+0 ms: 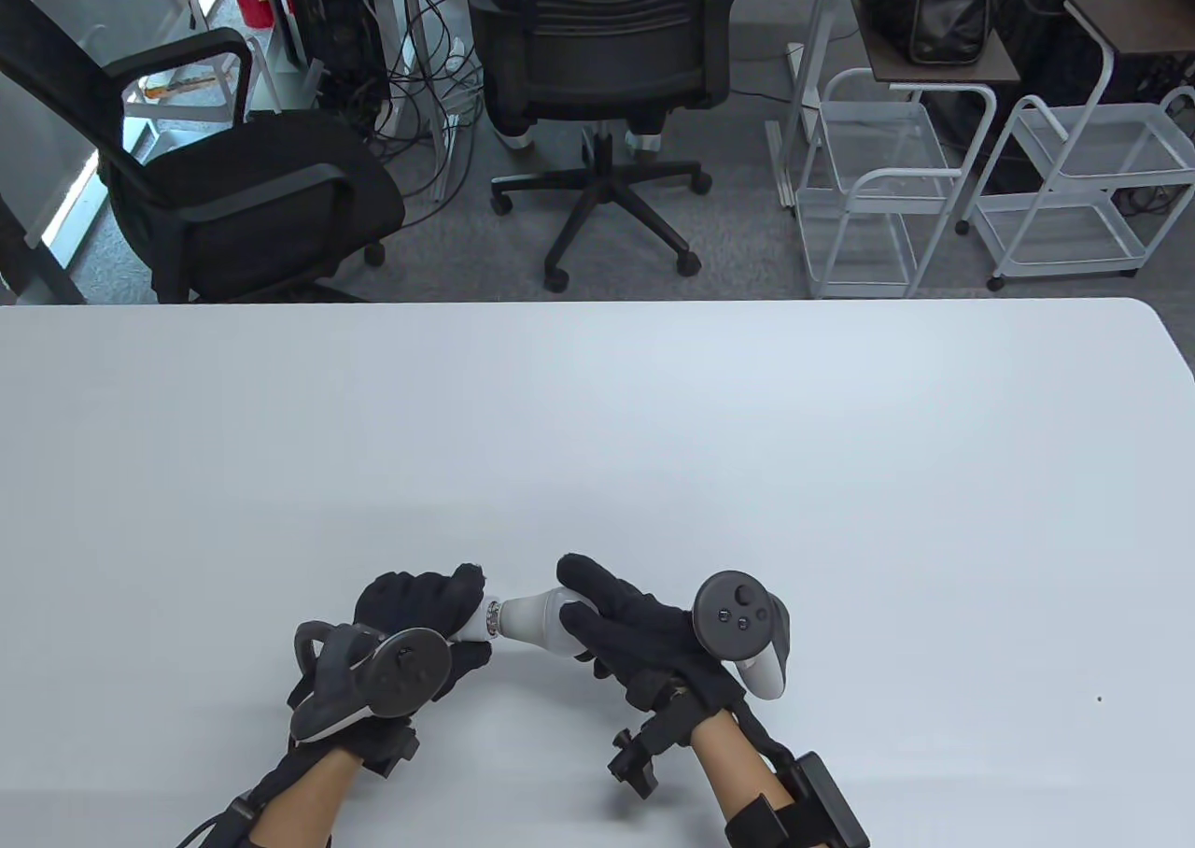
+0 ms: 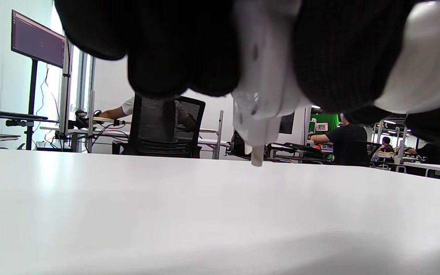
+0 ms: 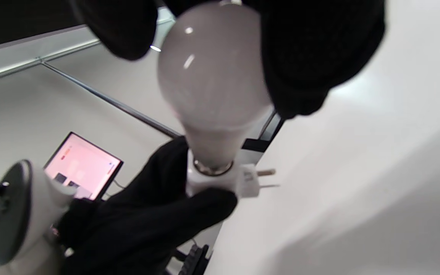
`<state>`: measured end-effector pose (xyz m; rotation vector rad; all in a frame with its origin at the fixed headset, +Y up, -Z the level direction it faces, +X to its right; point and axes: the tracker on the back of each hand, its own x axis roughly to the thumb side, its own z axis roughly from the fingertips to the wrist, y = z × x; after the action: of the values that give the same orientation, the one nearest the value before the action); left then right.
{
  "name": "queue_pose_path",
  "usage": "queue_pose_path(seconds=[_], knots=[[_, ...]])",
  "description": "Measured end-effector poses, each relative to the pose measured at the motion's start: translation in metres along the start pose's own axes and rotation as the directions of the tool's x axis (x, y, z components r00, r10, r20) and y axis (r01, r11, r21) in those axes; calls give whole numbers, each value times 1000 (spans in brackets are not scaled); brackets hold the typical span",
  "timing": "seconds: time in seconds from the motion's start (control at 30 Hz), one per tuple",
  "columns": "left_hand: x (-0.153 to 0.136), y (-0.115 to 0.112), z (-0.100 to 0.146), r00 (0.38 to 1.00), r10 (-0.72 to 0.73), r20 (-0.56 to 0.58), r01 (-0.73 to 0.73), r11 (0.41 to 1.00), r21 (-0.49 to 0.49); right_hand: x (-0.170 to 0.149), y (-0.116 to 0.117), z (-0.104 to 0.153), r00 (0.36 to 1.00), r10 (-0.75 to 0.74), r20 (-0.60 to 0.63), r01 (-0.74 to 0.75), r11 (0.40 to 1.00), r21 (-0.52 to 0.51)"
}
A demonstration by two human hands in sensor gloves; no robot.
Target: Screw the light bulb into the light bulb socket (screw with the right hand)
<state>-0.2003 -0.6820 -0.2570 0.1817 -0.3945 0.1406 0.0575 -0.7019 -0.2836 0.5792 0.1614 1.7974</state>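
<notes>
A white light bulb [image 1: 534, 621] lies level between my two hands, near the table's front edge. Its metal base sits in a white socket [image 1: 487, 616] with plug prongs. My left hand [image 1: 425, 619] grips the socket. My right hand [image 1: 611, 619] grips the bulb's round end. In the left wrist view the socket [image 2: 260, 91] hangs between my gloved fingers, prongs pointing down, and the bulb [image 2: 432, 57] shows at the right. In the right wrist view the bulb [image 3: 212, 84] runs down into the socket [image 3: 220, 179], held by the left hand [image 3: 159, 221].
The white table [image 1: 597, 437] stretches wide around the hands. Beyond its far edge stand two black office chairs [image 1: 597, 73] and white wire carts [image 1: 878, 185]. People sit at desks in the background of the left wrist view.
</notes>
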Motion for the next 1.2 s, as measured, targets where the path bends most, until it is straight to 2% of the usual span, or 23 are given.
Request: queue_pose_path(seconds=[0.3,0.37,0.47,0.67,0.83,1.03,1.2], knots=[[0,0,0,1000,-2,3,2,1000,4,0,0,1,999,47,-2,-47,998,-38],[0,0,0,1000,-1,1,1,1000,5,0,0,1,1000,27,4,-27,999,-42],[0,1,0,1000,3,-4,-3,1000,8,-1,1,0,1000,-15,2,15,1000,14],[1,0,0,1000,3,1,-3,1000,4,-3,0,1,1000,-17,-13,16,998,-60],[-1,0,0,1000,3,-11,-3,1000,4,-4,3,0,998,-60,-18,60,998,0],[-1,0,0,1000,18,-9,-18,1000,-7,-6,2,1,999,-31,-28,29,997,-72],[0,0,0,1000,10,-12,-10,1000,-3,-6,3,1,998,-64,-13,63,997,-36]])
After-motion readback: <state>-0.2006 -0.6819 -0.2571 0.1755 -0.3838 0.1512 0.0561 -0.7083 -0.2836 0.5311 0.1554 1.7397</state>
